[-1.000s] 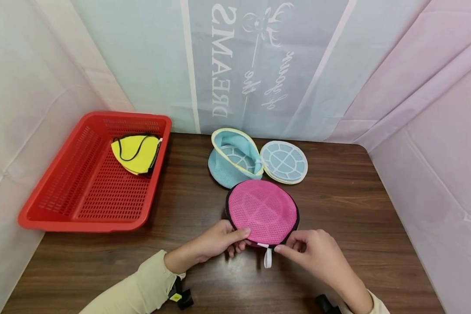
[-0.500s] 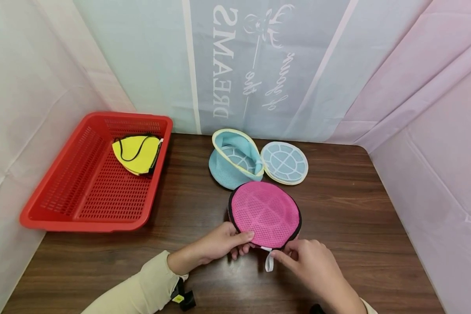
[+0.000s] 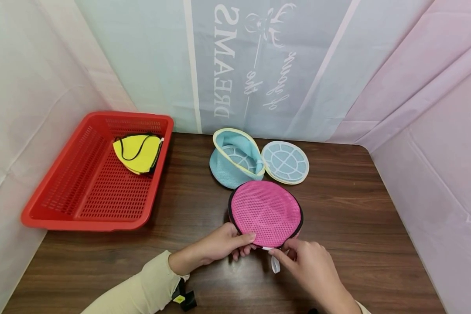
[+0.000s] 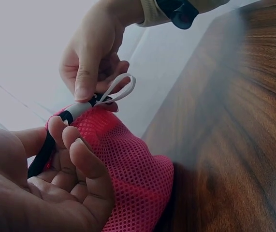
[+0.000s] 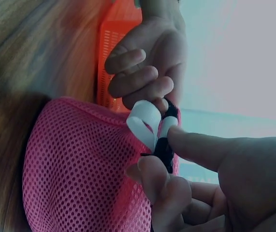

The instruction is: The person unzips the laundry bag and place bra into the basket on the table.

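Note:
A round pink mesh laundry bag [image 3: 266, 213] with black edging is held over the table, its round face upward in the head view. My left hand [image 3: 223, 242] grips the front left edge, thumb on top and fingers below. My right hand [image 3: 312, 264] pinches the black edging at the front right. Between the hands hangs a white loop [image 3: 275, 264]. In the left wrist view, the right thumb [image 4: 83, 89] presses on the white strip beside this loop [image 4: 121, 87]. The right wrist view shows the bag's mesh side [image 5: 79, 169] bulging down toward the wood.
Behind the pink bag stands an open blue mesh bag [image 3: 225, 170] with a yellow rim. A round blue mesh panel [image 3: 285, 161] lies against its right side. At left, a red plastic basket [image 3: 151, 205] holds a yellow piece with black cord [image 3: 137, 152]. Cloth walls surround the wooden table [image 3: 361, 209].
The pink bag has shifted slightly right. My right hand has slid a little down and left along its edge, closer to the white loop, and the loop has swung right.

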A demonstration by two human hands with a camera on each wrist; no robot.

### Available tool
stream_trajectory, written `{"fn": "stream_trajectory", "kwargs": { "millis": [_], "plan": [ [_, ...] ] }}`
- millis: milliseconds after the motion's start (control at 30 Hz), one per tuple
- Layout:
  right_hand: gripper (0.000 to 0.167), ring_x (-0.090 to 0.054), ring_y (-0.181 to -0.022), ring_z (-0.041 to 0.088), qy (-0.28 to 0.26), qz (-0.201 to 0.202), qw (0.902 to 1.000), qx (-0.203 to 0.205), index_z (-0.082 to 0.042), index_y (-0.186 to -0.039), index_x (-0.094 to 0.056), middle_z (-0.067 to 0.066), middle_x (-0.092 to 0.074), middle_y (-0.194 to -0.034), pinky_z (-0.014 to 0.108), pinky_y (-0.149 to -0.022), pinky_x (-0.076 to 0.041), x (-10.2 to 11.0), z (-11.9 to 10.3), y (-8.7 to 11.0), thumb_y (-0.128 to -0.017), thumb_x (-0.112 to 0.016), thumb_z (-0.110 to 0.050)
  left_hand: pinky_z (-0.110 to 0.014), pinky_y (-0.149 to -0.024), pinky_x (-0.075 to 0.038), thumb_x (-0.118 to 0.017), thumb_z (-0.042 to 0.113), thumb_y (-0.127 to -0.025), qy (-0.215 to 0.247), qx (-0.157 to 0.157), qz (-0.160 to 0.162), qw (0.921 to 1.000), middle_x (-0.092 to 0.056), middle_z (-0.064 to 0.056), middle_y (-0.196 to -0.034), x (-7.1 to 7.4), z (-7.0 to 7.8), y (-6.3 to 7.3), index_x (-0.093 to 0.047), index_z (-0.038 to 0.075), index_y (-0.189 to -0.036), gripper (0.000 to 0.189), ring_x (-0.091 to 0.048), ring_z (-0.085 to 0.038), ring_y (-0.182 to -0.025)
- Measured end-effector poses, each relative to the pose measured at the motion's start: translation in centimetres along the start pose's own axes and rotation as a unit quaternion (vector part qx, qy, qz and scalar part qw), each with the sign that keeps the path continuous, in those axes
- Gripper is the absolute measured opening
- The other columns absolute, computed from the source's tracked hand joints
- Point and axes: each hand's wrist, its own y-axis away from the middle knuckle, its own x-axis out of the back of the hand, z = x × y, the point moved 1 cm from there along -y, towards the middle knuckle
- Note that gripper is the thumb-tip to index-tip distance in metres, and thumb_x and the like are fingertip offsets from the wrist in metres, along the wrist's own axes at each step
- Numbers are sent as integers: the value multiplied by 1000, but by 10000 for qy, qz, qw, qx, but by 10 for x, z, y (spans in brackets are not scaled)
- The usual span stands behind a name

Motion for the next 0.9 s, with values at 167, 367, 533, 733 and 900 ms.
{"fn": "stream_trajectory", "kwargs": {
  "millis": [167, 367, 533, 733, 900],
  "plan": [
    [32, -36, -47, -5, -125, -81, 9999, 18, -32, -65, -59, -24, -41, -52, 21, -45, -33, -2, -1, 1, -83, -85, -34, -18, -53, -45, -55, 22, -107, 7, 1, -32, 10000, -62, 5, -69, 0, 1, 0, -66, -20, -98, 44, -55, -7, -63],
    [29, -38, -49, -6, -154, -5, 9998, 83, -32, -68, -63, -26, -44, -55, 21, -47, -35, -4, -2, 1, -79, -88, -22, -18, -53, -45, -53, 20, -107, -6, -20, -56, 10000, -62, 6, -68, 0, 3, 1, -65, -22, -98, 45, -55, -7, -64],
    [40, -30, -49, -5, -43, 100, 9998, 192, -34, -62, -54, -24, -32, -53, 21, -45, -28, -3, -1, 2, -78, -88, -21, -19, -53, -45, -54, 21, -107, 2, 1, -34, 10000, -61, 6, -68, 0, 3, 2, -65, -21, -98, 44, -55, -7, -63],
    [44, -30, -49, -5, 7, 43, 9993, 361, -34, -62, -48, -24, -31, -53, 21, -44, -27, 0, -1, 2, -81, -86, -22, -19, -53, -45, -55, 22, -106, 17, 45, 21, 10000, -61, 5, -68, 1, 0, 1, -66, -21, -98, 45, -55, -7, -63],
    [43, -32, -48, -5, 1, -157, 9992, 371, -36, -64, -48, -26, -34, -54, 21, -44, -27, 2, -1, 3, -84, -83, -21, -20, -52, -44, -56, 24, -105, 47, 75, 117, 9999, -61, 5, -68, 1, 0, 2, -65, -19, -96, 45, -53, -8, -63]
  ]
}}
